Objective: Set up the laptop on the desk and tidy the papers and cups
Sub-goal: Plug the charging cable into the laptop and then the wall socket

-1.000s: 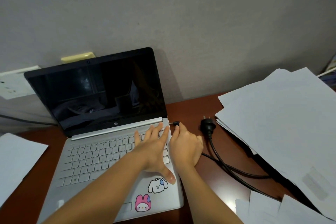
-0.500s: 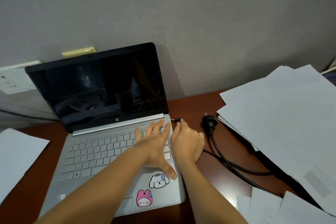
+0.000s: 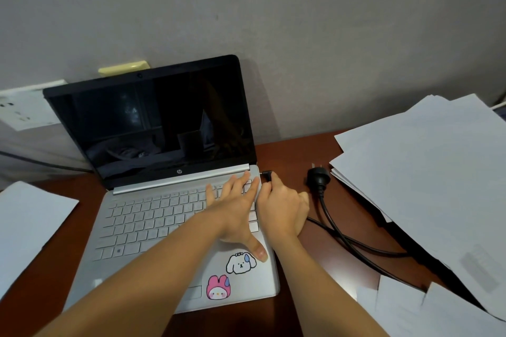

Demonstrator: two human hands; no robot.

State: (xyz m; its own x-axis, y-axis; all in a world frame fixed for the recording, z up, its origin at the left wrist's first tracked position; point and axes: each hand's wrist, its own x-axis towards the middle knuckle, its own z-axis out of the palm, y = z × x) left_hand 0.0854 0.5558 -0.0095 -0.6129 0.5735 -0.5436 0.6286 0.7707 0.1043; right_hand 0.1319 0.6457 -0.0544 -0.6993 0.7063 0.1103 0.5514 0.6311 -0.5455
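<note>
1. Wall (image 3: 301,35): plain grey, filling the upper half of the view behind everything.
2. Desk (image 3: 290,156): dark red-brown wood top, butted against the wall.
3. Stack of papers (image 3: 427,178): loose white sheets, fanned unevenly over the right part of the desk and lying over part of the cable.
4. Laptop (image 3: 153,216): silver body, lid open and tilted back toward the wall, screen dark. It sits left of centre on the desk. Two cartoon stickers on the palm rest, a white dog (image 3: 241,262) and a pink rabbit-hooded figure (image 3: 218,288).
5. Single sheet (image 3: 27,227): white, on the left edge of the desk, apart from the laptop.
6. More sheets (image 3: 427,309): white, at the lower right corner.
7. Left hand (image 3: 235,213): laid flat on the right end of the keyboard, fingers straight and spread, thumb resting on the palm rest just above the dog sticker; it grasps nothing.
8. Right hand (image 3: 282,205): just beside the laptop's right edge, fingers curled, pinching the charger connector (image 3: 267,174) at the laptop's rear right corner. Whether it is seated in the port cannot be told.
9. Black cable (image 3: 345,241): runs across the desk to the right of the right hand.
10. Mains plug (image 3: 317,179): black, lying loose on the desk between the right hand and the stack of papers.
11. Yellow item (image 3: 123,68): peeking above the lid against the wall.
</note>
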